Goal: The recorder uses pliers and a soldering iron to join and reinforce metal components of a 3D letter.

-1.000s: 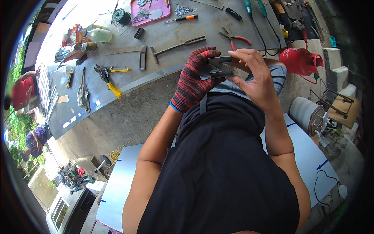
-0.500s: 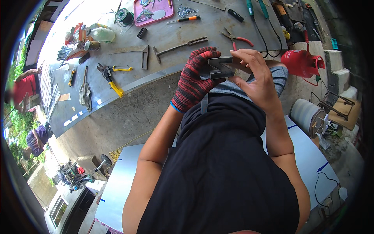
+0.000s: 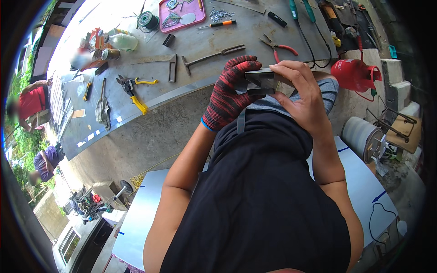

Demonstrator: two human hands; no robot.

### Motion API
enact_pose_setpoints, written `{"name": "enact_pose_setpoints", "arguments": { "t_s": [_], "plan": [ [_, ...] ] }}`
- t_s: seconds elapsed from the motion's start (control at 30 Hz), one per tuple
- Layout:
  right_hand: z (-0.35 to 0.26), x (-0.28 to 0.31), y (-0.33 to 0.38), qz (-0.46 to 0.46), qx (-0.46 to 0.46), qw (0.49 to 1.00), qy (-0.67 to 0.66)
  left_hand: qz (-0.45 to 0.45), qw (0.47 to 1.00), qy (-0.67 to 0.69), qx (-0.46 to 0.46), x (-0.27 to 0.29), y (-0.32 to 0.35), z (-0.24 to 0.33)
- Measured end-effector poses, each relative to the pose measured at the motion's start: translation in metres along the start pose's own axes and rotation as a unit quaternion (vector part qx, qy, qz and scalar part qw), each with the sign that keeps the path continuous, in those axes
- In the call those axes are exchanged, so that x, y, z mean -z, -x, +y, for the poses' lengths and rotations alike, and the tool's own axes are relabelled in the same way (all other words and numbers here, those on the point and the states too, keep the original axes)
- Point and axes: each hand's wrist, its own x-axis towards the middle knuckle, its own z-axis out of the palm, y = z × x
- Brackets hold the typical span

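My left hand point(image 3: 226, 93), in a red-and-black striped knit glove, grips a short angular piece of dark steel point(image 3: 260, 85) in front of my waist. The piece looks like bent or folded metal with flat shiny faces; its full shape is partly hidden by the fingers. My bare right hand point(image 3: 306, 98) closes on its other side, fingers on the upper edge and thumb low. Just beyond the hands lie red-handled pliers point(image 3: 278, 46) and a T-shaped metal bar point(image 3: 211, 56) on the grey workbench point(image 3: 159, 93).
Yellow-handled snips point(image 3: 134, 91), a metal square point(image 3: 173, 68), a screwdriver point(image 3: 217, 24), a pink tray point(image 3: 200, 17) and a wire spool point(image 3: 148, 20) lie on the bench. A red gas cylinder point(image 3: 353, 73) stands at the right. Two people point(image 3: 34, 105) are at far left.
The steel piece has tilted between my hands, so its V-shaped notch shows less and a flat face shows more. Both hands keep hold; the view has shifted slightly.
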Motion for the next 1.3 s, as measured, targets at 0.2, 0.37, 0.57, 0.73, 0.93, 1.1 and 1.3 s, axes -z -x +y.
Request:
{"name": "enact_pose_setpoints", "arguments": {
  "t_s": [0.2,0.37,0.57,0.73,0.93,1.1,1.3],
  "plan": [
    [-0.001,0.001,-0.007,0.000,0.015,1.000,0.000,0.014,0.997,0.071,0.040,0.001,-0.001,0.004],
    [0.002,0.000,-0.009,-0.005,0.013,1.000,-0.005,0.012,0.998,0.050,0.022,0.002,-0.001,-0.006],
    [0.014,-0.008,-0.007,-0.016,-0.007,1.000,0.019,0.011,0.999,-0.026,-0.027,-0.002,-0.007,-0.014],
    [0.039,-0.038,-0.011,-0.037,-0.029,0.998,0.037,0.036,0.993,-0.088,0.068,0.011,0.009,-0.027],
    [0.130,-0.054,0.008,-0.007,-0.096,0.987,0.133,0.055,0.979,-0.179,0.085,0.008,0.008,-0.052],
    [0.161,-0.076,0.004,-0.002,-0.125,0.981,0.150,0.091,0.954,-0.253,0.132,0.034,0.022,-0.056],
    [0.182,-0.088,0.007,0.003,-0.112,0.973,0.202,0.101,0.946,-0.258,0.167,0.045,0.019,-0.070]
  ]
}}
